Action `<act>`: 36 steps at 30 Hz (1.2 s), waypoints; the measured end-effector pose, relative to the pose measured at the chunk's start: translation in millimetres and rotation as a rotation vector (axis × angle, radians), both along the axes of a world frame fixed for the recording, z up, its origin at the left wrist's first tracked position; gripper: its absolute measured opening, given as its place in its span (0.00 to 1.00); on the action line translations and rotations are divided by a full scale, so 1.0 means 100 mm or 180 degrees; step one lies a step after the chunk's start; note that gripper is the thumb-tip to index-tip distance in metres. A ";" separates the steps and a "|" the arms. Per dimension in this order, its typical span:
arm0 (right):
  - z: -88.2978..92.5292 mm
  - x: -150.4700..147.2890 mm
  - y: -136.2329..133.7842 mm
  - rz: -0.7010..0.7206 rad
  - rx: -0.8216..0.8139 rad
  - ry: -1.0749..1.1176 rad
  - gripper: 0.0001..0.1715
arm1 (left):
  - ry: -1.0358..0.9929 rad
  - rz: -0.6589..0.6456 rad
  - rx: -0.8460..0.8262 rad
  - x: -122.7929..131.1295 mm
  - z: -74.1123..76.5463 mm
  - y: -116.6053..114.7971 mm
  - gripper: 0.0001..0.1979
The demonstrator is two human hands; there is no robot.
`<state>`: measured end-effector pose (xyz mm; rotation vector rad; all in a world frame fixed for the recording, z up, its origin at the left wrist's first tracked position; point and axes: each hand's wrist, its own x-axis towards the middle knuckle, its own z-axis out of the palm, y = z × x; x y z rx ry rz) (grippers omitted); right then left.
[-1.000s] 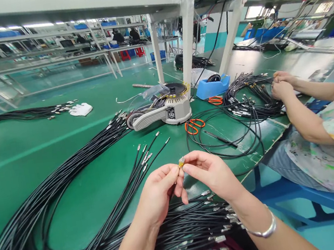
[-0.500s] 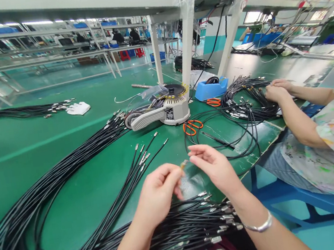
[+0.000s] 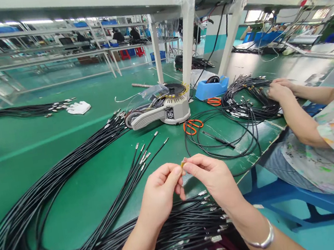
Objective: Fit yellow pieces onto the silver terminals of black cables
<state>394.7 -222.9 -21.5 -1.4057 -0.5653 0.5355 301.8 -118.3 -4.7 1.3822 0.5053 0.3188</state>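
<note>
We hold a small yellowish connector tip [image 3: 183, 163] between our two hands, above the green surface [image 3: 35, 160] and just past the bundle of black cables [image 3: 181, 226] lying at its near edge. Our left hand [image 3: 160, 192] pinches the tip from the left with thumb and forefinger pressed together on it, and our right hand [image 3: 216, 178] pinches it from the right the same way, so the fingertips of both hands meet at the piece. The tip is too small for us to read its long axis with certainty; it seems to tilt up and away from us, its pale end uppermost. Half a second ago our right hand had drawn off to the right with its fingers loosened and a gap stood between the hands; now that gap is closed and both hands grip the tip together. Beyond it sit the tape dispenser [image 3: 165, 110] and the orange scissors [image 3: 192, 125], while a co-worker's hands [image 3: 278, 88] rest on another coil of cables [image 3: 244, 101] at right.
</note>
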 end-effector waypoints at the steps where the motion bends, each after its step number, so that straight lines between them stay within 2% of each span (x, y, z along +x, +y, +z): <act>1: 0.00 0.01 0.00 0.0037 0.0017 -0.0033 0.07 | 0.0005 -0.0018 0.0003 0.00 0.00 0.00 0.14; 3: 0.01 0.04 -0.01 0.0244 0.0080 -0.0151 0.07 | 0.0003 -0.0188 -0.0157 -0.01 -0.01 0.01 0.14; 7: 0.01 0.11 -0.04 0.0824 0.0307 -0.0302 0.06 | 0.0039 -0.0852 -0.0780 -0.03 -0.04 0.04 0.13; 9: -0.03 0.14 -0.06 0.0944 0.0400 -0.0244 0.06 | 0.0079 -0.0989 -0.0809 -0.03 -0.03 0.04 0.12; 10: -0.05 0.16 -0.07 0.0958 0.0418 -0.0211 0.06 | 0.0116 -0.0917 -0.0652 -0.03 -0.03 0.04 0.12; 12: -0.10 0.21 -0.12 0.0896 0.0389 -0.0054 0.07 | 0.0221 -0.0500 0.0098 -0.02 -0.01 0.01 0.11; 15: -0.14 0.31 -0.22 0.0643 0.0137 0.0317 0.16 | 0.0202 0.0185 0.1774 -0.01 -0.01 -0.04 0.07; 17: -0.12 0.36 -0.28 0.0523 -0.0115 0.0358 0.17 | 0.0012 0.0246 0.2594 -0.01 -0.04 -0.07 0.06; 20: -0.07 0.39 -0.30 0.0567 -0.0337 0.0127 0.14 | -0.0141 0.0066 0.3089 -0.01 -0.08 -0.09 0.06; 23: -0.05 0.36 -0.27 0.0612 -0.0418 -0.0020 0.13 | -0.0002 -0.0049 0.3108 -0.01 -0.09 -0.10 0.06; 28: -0.05 0.33 -0.26 0.0618 -0.0554 -0.0165 0.13 | 0.0316 -0.0319 0.2714 0.03 -0.04 -0.10 0.08; 34: 0.01 0.37 -0.35 0.1106 -0.0761 -0.0748 0.08 | 0.0622 -0.0608 0.2264 0.08 0.06 -0.11 0.11; 36: 0.01 0.40 -0.35 0.1115 -0.0888 -0.0721 0.07 | 0.0756 -0.0781 0.2032 0.05 0.09 -0.08 0.13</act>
